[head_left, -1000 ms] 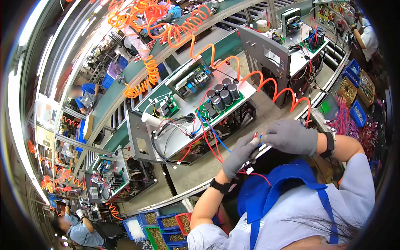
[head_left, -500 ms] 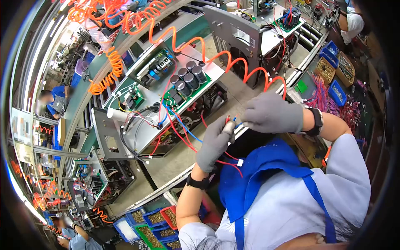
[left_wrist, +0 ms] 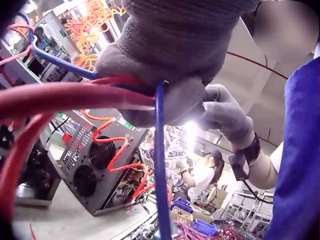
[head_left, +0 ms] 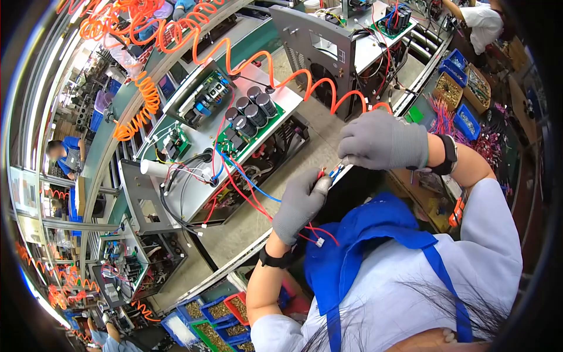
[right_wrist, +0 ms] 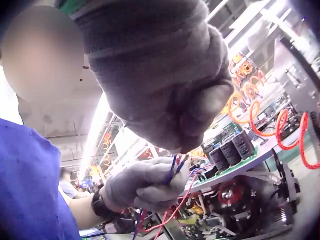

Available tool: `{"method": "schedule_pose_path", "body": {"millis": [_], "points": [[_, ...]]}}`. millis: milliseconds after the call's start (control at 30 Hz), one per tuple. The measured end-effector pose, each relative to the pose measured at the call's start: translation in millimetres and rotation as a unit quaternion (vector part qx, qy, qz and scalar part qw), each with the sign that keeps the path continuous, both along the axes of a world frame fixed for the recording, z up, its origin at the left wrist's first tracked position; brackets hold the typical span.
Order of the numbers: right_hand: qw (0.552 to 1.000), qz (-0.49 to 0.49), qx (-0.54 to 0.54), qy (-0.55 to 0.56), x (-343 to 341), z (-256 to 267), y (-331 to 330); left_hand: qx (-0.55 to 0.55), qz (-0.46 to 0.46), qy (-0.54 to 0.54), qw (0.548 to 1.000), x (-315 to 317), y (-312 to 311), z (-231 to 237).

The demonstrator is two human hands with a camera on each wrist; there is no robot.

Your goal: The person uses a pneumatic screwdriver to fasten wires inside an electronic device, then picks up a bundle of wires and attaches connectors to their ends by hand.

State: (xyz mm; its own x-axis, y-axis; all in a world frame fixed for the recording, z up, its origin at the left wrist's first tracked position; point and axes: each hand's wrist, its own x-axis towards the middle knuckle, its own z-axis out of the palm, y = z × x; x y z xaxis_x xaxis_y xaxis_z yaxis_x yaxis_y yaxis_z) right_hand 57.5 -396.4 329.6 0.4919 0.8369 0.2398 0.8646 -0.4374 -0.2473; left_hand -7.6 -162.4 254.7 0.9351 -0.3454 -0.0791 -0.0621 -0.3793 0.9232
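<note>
In the head view my gloved left hand [head_left: 302,202] grips red and blue wires near their ends, thumb on top. Red wires [head_left: 249,199] and a blue wire [head_left: 258,190] run from its grip toward the machine with the green circuit board [head_left: 270,124]. A white connector [head_left: 319,242] dangles on a red wire below this hand. My gloved right hand [head_left: 384,142], fingers curled, pinches at the tip of a blue wire [right_wrist: 172,170] just beyond the left thumb. In the left wrist view a blue wire [left_wrist: 160,165] hangs close before the lens.
Orange coiled air hoses [head_left: 314,88] stretch over the bench [head_left: 237,234]. A grey panel [head_left: 314,47] stands on another unit behind. Parts bins [head_left: 466,120] and red wire bundles lie at the right, more bins [head_left: 217,308] at lower left. Other people work farther off.
The head view has swung, so machine and hands sit farther left. My right hand has drawn slightly away from the left thumb, showing more of the wire ends. The left hand keeps its grip.
</note>
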Motion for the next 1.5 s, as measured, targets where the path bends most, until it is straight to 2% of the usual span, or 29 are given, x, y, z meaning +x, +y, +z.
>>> {"method": "schedule_pose_path", "body": {"millis": [133,200,333,433,533,633,733,833,933,1033,1133,1233,1500], "points": [[0.997,0.046,-0.009,0.058,3.8,3.3,7.4,-0.001,-0.004,0.091,0.996,-7.3,-6.1,24.0],[0.996,0.063,-0.023,0.062,6.8,7.4,12.6,0.005,-0.021,0.070,0.997,-7.4,-4.4,19.2],[0.975,0.073,0.013,0.211,19.7,1.9,11.6,-0.020,-0.017,0.071,0.997,-10.2,-2.5,18.9],[0.946,0.104,0.048,0.302,20.1,-3.4,15.9,-0.047,-0.003,0.115,0.992,-12.9,-3.9,27.7],[0.934,0.092,0.046,0.341,21.8,-8.0,16.4,-0.061,0.004,0.068,0.996,-13.2,-1.3,22.6],[0.915,0.107,0.035,0.387,24.7,-5.9,14.2,-0.076,0.009,0.078,0.994,-12.2,2.8,23.3],[0.938,0.100,0.056,0.328,21.4,-8.4,15.7,-0.118,0.017,0.093,0.989,-13.5,4.1,25.9],[0.933,0.089,0.110,0.332,18.8,-13.1,15.6,-0.127,0.019,0.095,0.987,-12.0,5.2,29.0],[0.945,0.082,0.129,0.288,14.9,-11.1,16.9,-0.137,0.035,0.113,0.983,-11.7,4.4,31.2],[0.943,0.077,0.157,0.284,13.7,-13.9,17.0,-0.159,0.036,0.143,0.976,-10.9,5.7,32.6],[0.940,0.067,0.163,0.292,14.1,-18.0,17.6,-0.172,0.021,0.123,0.977,-11.2,5.7,32.2],[0.933,0.077,0.180,0.301,12.8,-22.3,19.5,-0.150,0.021,0.131,0.980,-12.7,4.2,44.5],[0.920,0.091,0.203,0.322,11.7,-34.7,23.4,-0.159,0.005,0.154,0.975,-15.1,10.8,41.7]]}}
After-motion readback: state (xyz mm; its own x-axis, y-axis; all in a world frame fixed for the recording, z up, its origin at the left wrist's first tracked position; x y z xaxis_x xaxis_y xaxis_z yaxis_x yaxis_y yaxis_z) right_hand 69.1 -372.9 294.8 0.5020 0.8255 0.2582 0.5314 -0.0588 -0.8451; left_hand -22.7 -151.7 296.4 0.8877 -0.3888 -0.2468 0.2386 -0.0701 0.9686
